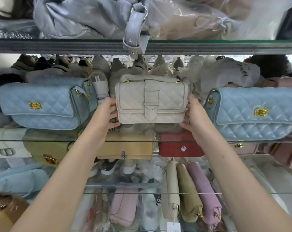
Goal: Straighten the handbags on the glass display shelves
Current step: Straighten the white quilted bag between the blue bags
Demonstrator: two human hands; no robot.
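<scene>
The person's left hand (109, 113) and right hand (193, 118) each curl round one end of the cream quilted handbag (150, 101), gripping it by its side edges. It faces front, upright, above the glass shelf (41, 140), between two blue quilted bags (41, 104) that lie well apart. Whether its base rests on the shelf cannot be told. The bag looks light and padded, with a soft flap and a fairly firm body, so holding both ends low should keep it square; its folded strap on top could slip loose. No brand can be read: the blue bags' gold clasps (35, 105) are blurred, a white tag (173, 227) below shows print too small to read, and marks on the upper shelf edge (158, 51) are illegible.
</scene>
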